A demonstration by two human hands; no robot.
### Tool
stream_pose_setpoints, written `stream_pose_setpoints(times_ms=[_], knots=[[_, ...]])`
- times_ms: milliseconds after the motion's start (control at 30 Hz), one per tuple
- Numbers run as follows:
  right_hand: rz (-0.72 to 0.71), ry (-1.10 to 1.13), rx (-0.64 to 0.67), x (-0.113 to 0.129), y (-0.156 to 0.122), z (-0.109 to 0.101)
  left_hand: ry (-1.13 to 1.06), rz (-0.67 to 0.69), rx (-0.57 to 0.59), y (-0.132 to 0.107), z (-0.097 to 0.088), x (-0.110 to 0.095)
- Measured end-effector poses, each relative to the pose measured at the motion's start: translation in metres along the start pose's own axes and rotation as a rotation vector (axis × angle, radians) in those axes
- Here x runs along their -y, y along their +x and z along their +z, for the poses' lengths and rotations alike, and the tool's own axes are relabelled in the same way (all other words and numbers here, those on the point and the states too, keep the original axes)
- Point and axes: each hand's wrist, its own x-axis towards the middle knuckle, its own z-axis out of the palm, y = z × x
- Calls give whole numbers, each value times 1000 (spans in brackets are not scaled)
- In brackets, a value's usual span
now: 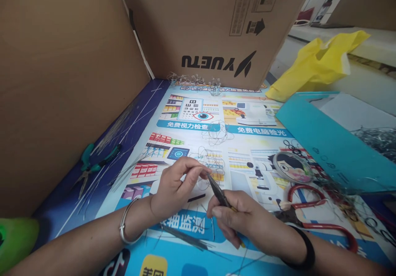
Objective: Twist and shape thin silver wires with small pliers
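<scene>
My left hand is closed in a pinch around part of a thin bent wire, whose loops spread just beyond the fingertips. In my right hand is a pair of long-nosed pliers with yellow handles, its dark jaws pointing up and left. The jaw tips meet the wire at my left fingertips; whether they grip it is too small to tell. Farther back lies a wire shape with several loops. Below my hands, a bundle of straight wires rests on the printed sheet.
Teal-handled pliers lie left beside loose wires. Red-handled cutters and a round clear container are at right. A blue box holds tangled wire. Cardboard stands behind, with finished-looking wire pieces at its foot.
</scene>
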Motion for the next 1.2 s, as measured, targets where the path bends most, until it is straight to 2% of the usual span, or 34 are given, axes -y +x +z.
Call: stream_pose_setpoints(times_ms=[133,267,500,900,1200], knots=[[38,-107,-36,0,-1,1,-120,-60,-13,2,1,1],[46,-136,-21,-2,1,-1,-207,-47,-48,5,2,4],[-4,-10,43,-3,0,-7,-67,19,-76,3,2,6],[-4,-3,-6,-1,1,-4,80,71,-86,3,3,4],[-6,42,-6,-5,4,-4,62,89,-51,2,2,6]])
